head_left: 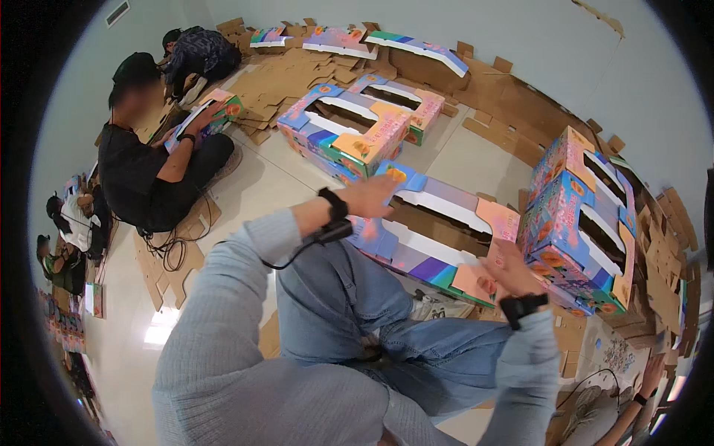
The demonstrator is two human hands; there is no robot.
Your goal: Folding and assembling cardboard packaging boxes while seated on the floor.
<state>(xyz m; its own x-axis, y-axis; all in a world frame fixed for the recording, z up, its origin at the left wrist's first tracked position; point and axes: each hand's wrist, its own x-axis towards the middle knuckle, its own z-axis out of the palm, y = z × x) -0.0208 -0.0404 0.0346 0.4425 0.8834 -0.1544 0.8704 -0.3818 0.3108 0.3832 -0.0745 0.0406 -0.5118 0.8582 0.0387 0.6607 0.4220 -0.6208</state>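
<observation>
A colourful cardboard box (427, 202) with a long opening in its top stands before my crossed legs. My left hand (368, 197) lies over its left end, fingers stretched out and a little smeared. At the right end, my right hand (513, 271) rests on the peach-coloured corner with its fingers extended, not wrapped round anything. Both wrists wear black bands. Beyond the left end of this box sit similar printed boxes, one nearer (338, 149) and one farther (428, 100). More of the same boxes (565, 219) stand stacked beside my right hand.
Flat brown cardboard sheets (297, 78) are piled at the back, and cardboard (513, 93) lines the wall. On the left a seated person in black (145, 171) handles a similar box. Black cables (175, 249) lie beside that person. Another person's hand (654, 372) shows at lower right.
</observation>
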